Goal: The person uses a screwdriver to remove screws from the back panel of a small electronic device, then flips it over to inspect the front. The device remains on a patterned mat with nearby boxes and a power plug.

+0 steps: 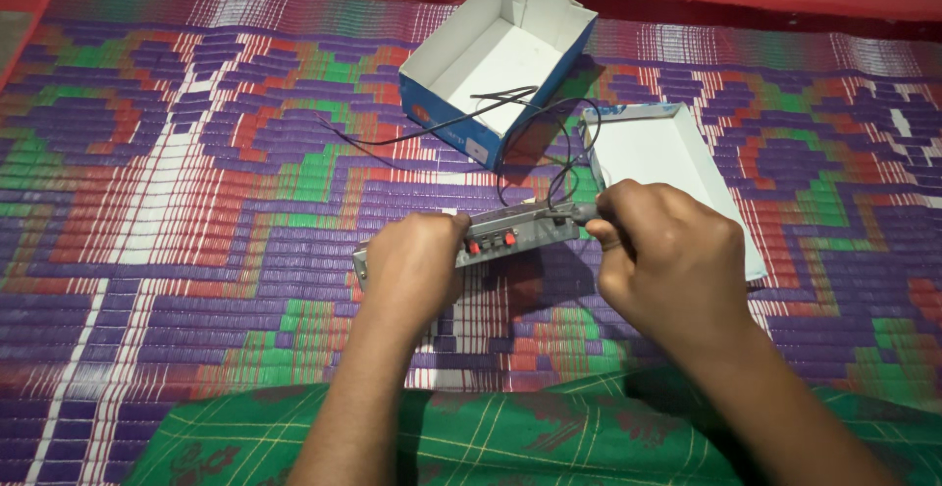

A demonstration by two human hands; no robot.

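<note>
A long grey electronic panel point(515, 229) with small red buttons is held above a woven mat. My left hand point(417, 265) grips its left end. At the panel's right end my right hand point(667, 255) is closed around a dark plug or knob point(581, 213). Thin black wires point(549, 153) loop from the panel up toward an open box.
An open blue and white cardboard box point(442, 89) lies tilted at the back centre, its white lid point(677, 167) to the right. The purple, red and green patterned mat point(196, 211) covers the floor. Green checked cloth point(491, 437) lies over my lap at the bottom.
</note>
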